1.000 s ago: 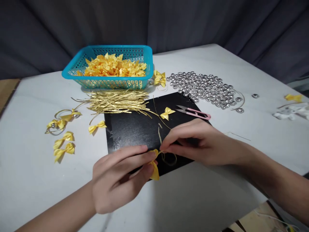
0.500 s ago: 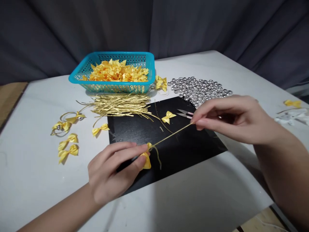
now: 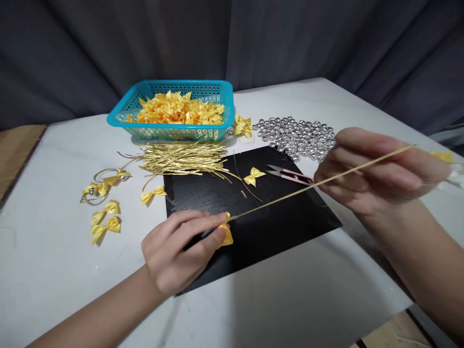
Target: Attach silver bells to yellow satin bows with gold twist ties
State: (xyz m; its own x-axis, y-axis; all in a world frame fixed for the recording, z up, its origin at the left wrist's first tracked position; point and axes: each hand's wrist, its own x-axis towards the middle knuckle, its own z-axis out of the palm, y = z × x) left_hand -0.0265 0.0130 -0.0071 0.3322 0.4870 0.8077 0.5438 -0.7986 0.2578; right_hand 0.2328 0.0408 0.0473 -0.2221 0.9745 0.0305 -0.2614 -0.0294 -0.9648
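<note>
My left hand [image 3: 177, 249] pinches a small yellow ribbon bow [image 3: 227, 234] over the black mat [image 3: 275, 227]. A gold cord [image 3: 290, 192] runs taut from the bow up and to the right. My right hand [image 3: 377, 171] is closed on the cord near its far end, raised above the mat's right edge. Another yellow bow [image 3: 253, 175] lies loose on the mat, beside pink thread snips [image 3: 290, 174].
A blue basket [image 3: 174, 112] full of yellow bows stands at the back. In front of it lies a bundle of gold cords [image 3: 181, 157]. Silver beads [image 3: 297, 135] are heaped at back right. Several finished bows [image 3: 103, 212] lie at left. The white table's edge [image 3: 362, 324] is near right.
My right hand has drawn the gold cord out to the right and upward, away from the bow, until it is taut. My left hand has kept its pinch on the bow.
</note>
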